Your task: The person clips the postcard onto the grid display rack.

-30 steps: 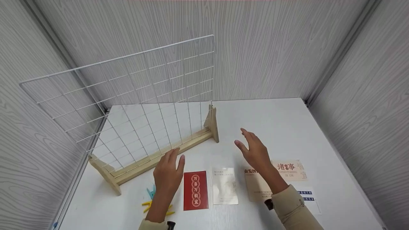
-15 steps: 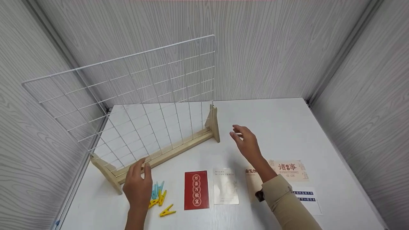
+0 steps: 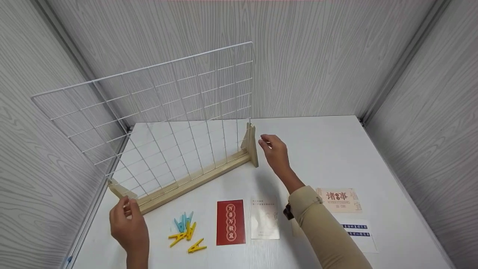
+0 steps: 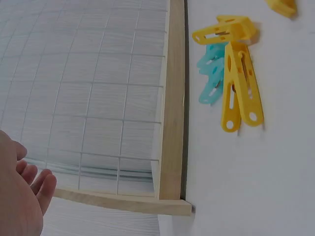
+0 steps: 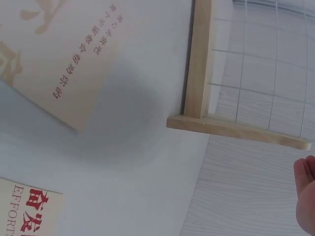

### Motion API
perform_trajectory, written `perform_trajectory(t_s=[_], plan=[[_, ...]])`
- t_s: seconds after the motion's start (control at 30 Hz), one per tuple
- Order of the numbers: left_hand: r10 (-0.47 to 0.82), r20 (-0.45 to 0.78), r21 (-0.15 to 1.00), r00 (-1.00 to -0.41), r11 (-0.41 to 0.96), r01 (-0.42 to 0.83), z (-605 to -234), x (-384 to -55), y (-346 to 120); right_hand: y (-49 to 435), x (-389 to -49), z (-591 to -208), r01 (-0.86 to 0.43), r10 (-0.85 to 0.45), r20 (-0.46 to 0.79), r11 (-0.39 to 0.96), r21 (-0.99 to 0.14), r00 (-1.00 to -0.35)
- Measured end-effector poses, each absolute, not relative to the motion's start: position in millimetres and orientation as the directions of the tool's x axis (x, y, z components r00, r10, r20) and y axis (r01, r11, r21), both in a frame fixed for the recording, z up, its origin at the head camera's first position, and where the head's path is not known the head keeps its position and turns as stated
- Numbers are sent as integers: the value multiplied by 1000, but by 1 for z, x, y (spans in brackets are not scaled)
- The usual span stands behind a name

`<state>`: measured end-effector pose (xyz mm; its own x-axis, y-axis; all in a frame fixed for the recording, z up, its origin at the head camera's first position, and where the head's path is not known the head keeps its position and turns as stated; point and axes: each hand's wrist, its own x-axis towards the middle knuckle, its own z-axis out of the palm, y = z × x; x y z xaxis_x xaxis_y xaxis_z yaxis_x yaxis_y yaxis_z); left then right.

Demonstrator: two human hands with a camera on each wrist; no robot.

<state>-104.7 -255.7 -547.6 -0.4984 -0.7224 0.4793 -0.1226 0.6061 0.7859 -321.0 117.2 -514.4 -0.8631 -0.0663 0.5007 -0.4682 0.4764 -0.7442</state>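
A white wire grid panel (image 3: 172, 61) stands upright in a pale wooden base (image 3: 198, 182) with a foot at each end. My left hand (image 3: 129, 224) is at the left foot, its fingertips overlapping the wood in the head view. In the left wrist view, that hand's fingers (image 4: 46, 189) are loosely bent with nothing held between them. Beside the right foot (image 3: 252, 147) is my right hand (image 3: 276, 151), with relaxed fingers and nothing in its grasp. The right wrist view shows its fingertips just off the end of the wooden foot (image 5: 241, 132).
Several yellow clothespins (image 3: 196, 246) and blue clothespins (image 3: 180, 226) lie in front of the base. To their right are a red card (image 3: 230, 222), a pale card (image 3: 265, 218), a cream card (image 3: 340, 201) and a white card (image 3: 360, 243). The right sleeve partly covers another card.
My left hand has moved left and down, from the middle of the base to its left foot, uncovering the clothespins. My right hand has moved left and farther away, up to the right foot.
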Motion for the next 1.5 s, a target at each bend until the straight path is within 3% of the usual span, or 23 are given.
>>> perform_trajectory(t_s=[0.27, 0.53, 0.77, 1.13, 1.5], plan=[[-807, 436, 855, -399, 509, -96, -549, -107, -276, 98, -337, -517, -364, 52, 413, 385, -848, -909], [-850, 378, 908, -368, 418, -34, -547, -118, -280, 85, -347, -520, -349, 94, 388, 282, -894, -917], [-872, 310, 944, -378, 328, 17, -544, -125, -285, 79, -354, -520, -364, 97, 405, 286, -886, -909], [-860, 321, 947, -398, 305, 103, -554, -137, -289, 75, -359, -519, -371, 158, 451, 369, -852, -878], [-882, 331, 942, -336, 329, 66, -546, -134, -290, 73, -361, -518, -380, 154, 476, 416, -826, -866]])
